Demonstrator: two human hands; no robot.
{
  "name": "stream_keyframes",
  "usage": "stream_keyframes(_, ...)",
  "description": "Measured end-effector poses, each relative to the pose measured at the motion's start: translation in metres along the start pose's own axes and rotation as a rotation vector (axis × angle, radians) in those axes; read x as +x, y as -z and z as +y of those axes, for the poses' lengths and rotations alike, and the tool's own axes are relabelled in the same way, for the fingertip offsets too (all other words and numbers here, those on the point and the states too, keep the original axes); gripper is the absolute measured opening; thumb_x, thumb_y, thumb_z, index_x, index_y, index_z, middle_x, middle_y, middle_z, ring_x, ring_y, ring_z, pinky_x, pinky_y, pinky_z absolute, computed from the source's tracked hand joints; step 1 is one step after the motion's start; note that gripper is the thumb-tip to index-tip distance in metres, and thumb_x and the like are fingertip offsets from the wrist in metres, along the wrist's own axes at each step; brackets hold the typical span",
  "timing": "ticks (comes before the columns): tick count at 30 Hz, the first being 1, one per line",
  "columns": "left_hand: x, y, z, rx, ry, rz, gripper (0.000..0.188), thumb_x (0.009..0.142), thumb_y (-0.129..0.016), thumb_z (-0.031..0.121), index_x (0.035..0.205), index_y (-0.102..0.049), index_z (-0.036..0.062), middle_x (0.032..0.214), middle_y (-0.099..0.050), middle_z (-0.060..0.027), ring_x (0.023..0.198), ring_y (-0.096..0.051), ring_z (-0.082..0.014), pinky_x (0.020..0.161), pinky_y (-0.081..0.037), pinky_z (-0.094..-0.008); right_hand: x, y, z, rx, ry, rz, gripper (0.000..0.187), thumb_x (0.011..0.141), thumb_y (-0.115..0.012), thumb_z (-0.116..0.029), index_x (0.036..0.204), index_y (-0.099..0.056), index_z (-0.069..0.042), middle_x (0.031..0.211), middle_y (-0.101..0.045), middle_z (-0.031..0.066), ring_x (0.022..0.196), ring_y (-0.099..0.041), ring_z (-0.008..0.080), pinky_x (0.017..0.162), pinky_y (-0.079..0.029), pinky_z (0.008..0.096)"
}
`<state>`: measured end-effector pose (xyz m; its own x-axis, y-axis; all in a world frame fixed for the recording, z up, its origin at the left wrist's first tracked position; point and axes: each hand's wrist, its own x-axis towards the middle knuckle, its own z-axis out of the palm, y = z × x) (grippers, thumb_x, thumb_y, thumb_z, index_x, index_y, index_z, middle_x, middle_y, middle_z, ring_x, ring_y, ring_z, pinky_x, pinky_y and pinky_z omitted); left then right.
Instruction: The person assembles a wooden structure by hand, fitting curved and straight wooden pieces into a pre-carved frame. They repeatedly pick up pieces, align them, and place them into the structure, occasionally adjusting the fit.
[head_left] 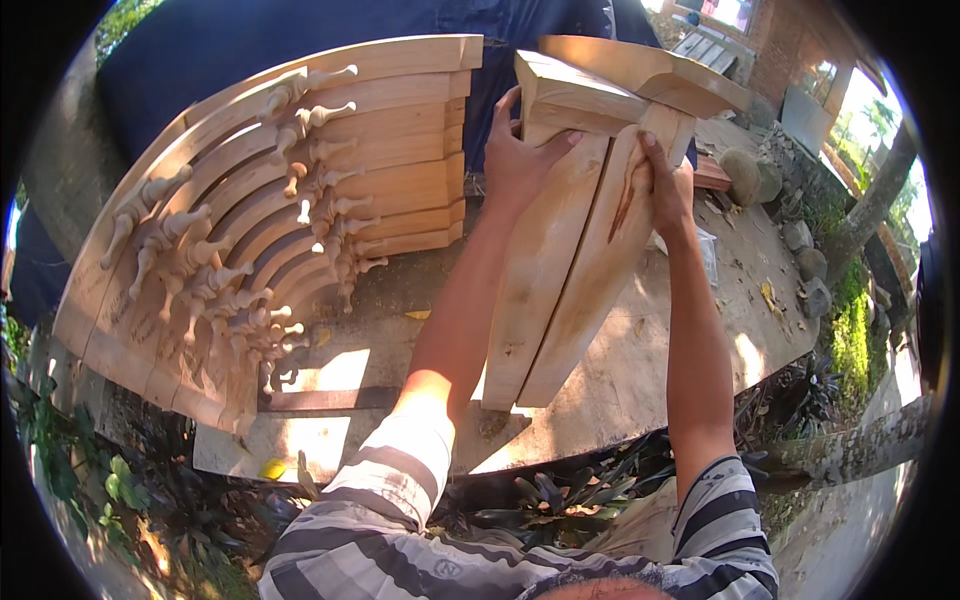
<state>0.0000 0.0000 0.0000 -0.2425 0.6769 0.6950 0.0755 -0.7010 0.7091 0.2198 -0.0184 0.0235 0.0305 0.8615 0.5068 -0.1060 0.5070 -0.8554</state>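
Tapered wooden pieces [541,262], side by side over the table [752,300]
Left hand [518,165] and right hand [672,190] clasp their outer edges near the top (thumbs in front); even pressure should help alignment

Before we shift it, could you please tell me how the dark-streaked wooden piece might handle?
The dark-streaked wooden piece looks thick and solid, so probably stiff and fairly heavy. Its wide top block and downward taper suggest it may tip if stood upright.

Boards [528,290] are tan, shirt [390,555] grey-striped, tarp [210,50] navy.
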Motion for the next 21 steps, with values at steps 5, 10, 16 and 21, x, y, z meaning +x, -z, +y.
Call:
stream_keyframes(5,0.012,-0.007,-0.029,-0.056,0.008,0.061,0.096,0.071,-0.093,0.025,0.147,-0.042,-0.0044,0.127,-0.064,-0.0196,0.111,-0.065,-0.0252,0.092,-0.055,-0.0375,0.029,0.000,0.028,-0.056,0.055,0.091,0.049,0.091,-0.080,-0.035,0.119,-0.064,0.003,0.107,-0.071,0.0092,0.093,-0.065,0.0159,0.085,-0.053,0.0315)
stream_keyframes(10,0.026,-0.005,-0.026,0.069,0.299,-0.048,0.074,0.073,-0.091,0.022,0.133,-0.056,-0.0019,0.122,-0.067,-0.0147,0.110,-0.066,-0.0224,0.090,-0.055,-0.0371,0.043,0.006,0.024,-0.067,0.008,0.055,0.044,0.088,-0.082,-0.026,0.115,-0.062,0.003,0.101,-0.071,0.0095,0.088,-0.066,0.0153,0.080,-0.054,0.0312)
stream_keyframes(16,-0.039,0.012,-0.092,0.212,0.685,-0.069,0.055,0.078,-0.085,0.018,0.124,-0.063,-0.0007,0.116,-0.069,-0.0115,0.106,-0.066,-0.0202,0.090,-0.054,-0.0362,0.040,0.025,0.047,0.015,-0.201,0.093,0.038,0.088,-0.081,-0.022,0.112,-0.063,0.000,0.101,-0.067,0.0091,0.082,-0.063,0.0151,0.071,-0.051,0.0310)
stream_keyframes(21,-0.062,-0.003,-0.091,0.114,0.671,0.066,0.045,0.081,-0.080,0.015,0.120,-0.064,0.0000,0.110,-0.069,-0.0101,0.102,-0.065,-0.0184,0.089,-0.052,-0.0352,0.032,0.047,0.069,-0.047,-0.257,0.088,0.042,0.090,-0.080,-0.023,0.120,-0.061,-0.001,0.113,-0.065,0.0114,0.096,-0.060,0.0184,0.083,-0.049,0.0338)
